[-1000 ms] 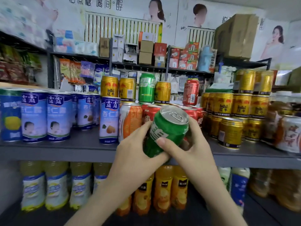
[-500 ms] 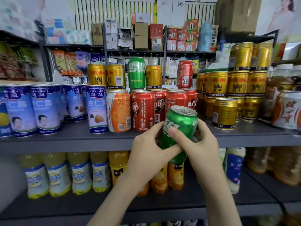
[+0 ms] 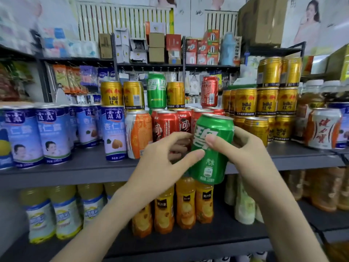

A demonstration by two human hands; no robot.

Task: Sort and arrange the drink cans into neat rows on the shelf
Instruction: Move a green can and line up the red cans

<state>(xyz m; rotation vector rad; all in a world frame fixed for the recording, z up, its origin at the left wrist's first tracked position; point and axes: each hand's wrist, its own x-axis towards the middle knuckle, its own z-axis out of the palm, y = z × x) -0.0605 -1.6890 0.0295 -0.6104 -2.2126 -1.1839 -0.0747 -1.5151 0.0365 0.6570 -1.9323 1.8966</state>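
Gripping the tilted green Sprite can (image 3: 213, 159), left hand (image 3: 160, 163) and right hand (image 3: 251, 154) are partly hiding it and red cola cans (image 3: 166, 125) behind.

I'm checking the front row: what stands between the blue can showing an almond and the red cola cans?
In the head view, one upright orange-and-white can fills that gap.

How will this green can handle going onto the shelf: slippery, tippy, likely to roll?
The green can looks glossy, so probably slick; left hand and right hand both grip it. Round and tilted now, it would likely roll unless stood upright.
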